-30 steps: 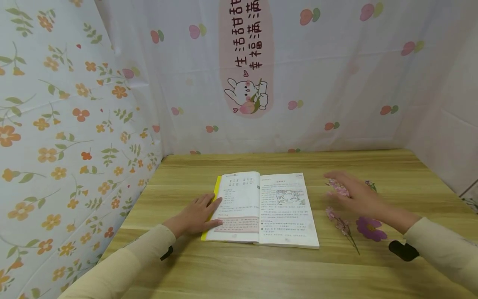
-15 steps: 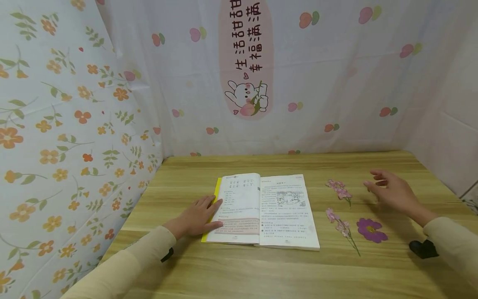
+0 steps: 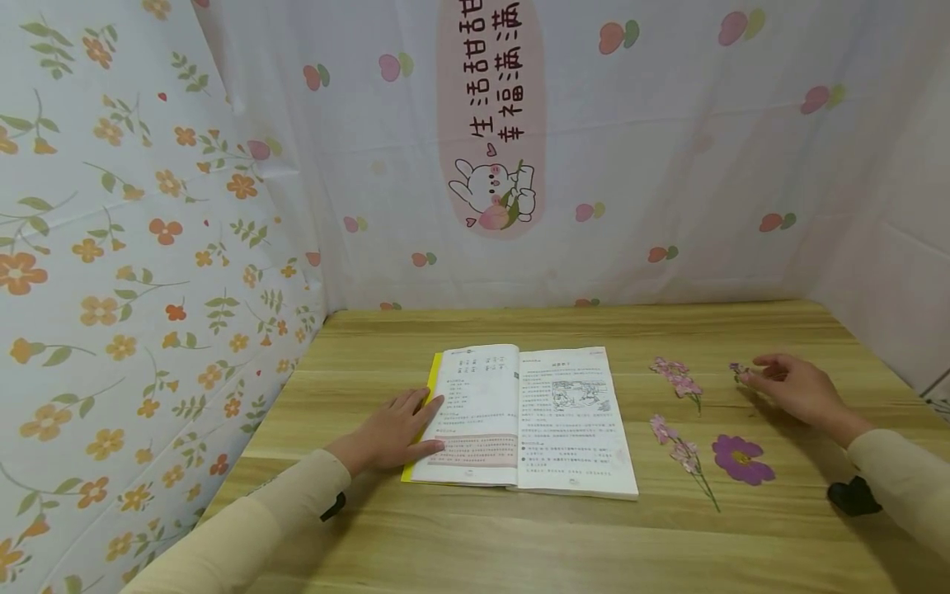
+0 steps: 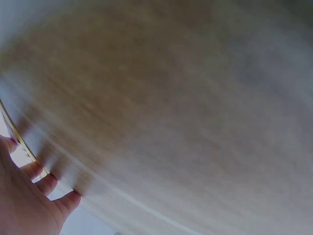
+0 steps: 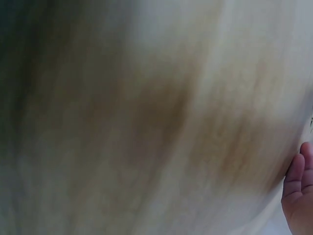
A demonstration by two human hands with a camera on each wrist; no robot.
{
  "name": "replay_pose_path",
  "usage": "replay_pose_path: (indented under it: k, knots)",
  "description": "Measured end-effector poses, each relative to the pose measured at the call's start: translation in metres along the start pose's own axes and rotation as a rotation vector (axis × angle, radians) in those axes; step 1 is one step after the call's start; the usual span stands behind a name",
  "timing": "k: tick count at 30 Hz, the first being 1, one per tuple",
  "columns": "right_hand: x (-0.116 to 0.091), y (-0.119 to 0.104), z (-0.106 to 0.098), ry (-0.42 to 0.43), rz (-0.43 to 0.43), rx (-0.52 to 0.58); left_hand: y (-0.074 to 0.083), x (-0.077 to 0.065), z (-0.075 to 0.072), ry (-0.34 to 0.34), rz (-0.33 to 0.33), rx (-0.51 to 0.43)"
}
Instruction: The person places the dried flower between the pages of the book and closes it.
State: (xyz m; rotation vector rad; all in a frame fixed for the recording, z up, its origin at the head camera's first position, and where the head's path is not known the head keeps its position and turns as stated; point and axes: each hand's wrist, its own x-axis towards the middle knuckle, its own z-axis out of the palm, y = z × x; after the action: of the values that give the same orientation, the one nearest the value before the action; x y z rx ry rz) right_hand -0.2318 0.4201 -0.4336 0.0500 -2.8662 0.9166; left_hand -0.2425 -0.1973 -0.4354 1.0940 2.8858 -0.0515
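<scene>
Small purple-flowered sprig (image 3: 736, 368), right of white-paged book (image 3: 567, 441), now uncovered at half-curled right hand (image 3: 804, 393) — grip unclear; relaxed left hand (image 3: 393, 429) touches book.

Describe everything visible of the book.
The book lies open, flat on the wooden table, its white, papery pages bearing text too small to read. A yellow strip shows along its left edge. The left page has a pink-tinted box near the bottom; the right page, a line drawing in its upper half. The left hand rests on the left edge, thumb over the page.
</scene>
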Motion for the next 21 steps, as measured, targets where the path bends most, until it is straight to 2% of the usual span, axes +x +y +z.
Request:
replay_pose_path:
  k: [7, 21]
  knots:
    - [0.0031, 0.0067, 0.0030, -0.034, 0.012, 0.004, 0.0002, 0.0003, -0.0003, -0.010, -0.005, 0.000]
    - [0.0040, 0.0059, 0.0078, -0.016, -0.004, -0.035, 0.0006, 0.0011, 0.0002, 0.007, 0.006, 0.005]
